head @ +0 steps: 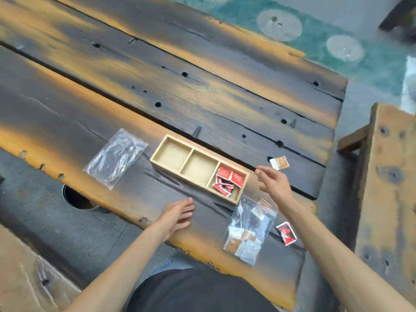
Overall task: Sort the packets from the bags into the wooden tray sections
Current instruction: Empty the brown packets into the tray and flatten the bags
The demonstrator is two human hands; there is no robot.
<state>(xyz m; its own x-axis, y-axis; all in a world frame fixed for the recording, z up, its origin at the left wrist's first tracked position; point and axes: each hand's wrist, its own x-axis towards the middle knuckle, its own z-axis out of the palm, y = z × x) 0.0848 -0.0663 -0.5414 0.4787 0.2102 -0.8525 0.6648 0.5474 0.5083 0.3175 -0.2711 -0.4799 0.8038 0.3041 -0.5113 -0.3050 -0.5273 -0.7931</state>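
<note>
The dark, weathered plank bench (157,91) with orange worn streaks carries everything. On it lies the long pale wooden tray (171,140) with 3 sections in a row; the 2 sections on the left are bare, and the right one holds a heap of small red packets (227,180).

To the left of the tray, apart from it, lies a flat clear plastic bag (114,157) that looks empty. Just near the tray's right corner lies a second clear plastic bag (248,230), holding several brown and white packets. Beside this bag, on the right, 1 loose red packet (286,233) rests on the bench. Past the right end of the tray lies 1 loose brown and white packet (279,162).

The right hand (273,184) is above the bench between the tray and that loose brown packet, fingers (261,173) apart and holding nothing. The left hand (177,216) is low in front of the tray, fingers also spread and empty.

I judge the red sort is nearly done, with 1 red packet left outside. The next move probably calls for closing the right fingers on the loose brown packet and choosing a bare section, or gathering the stray red one.
</note>
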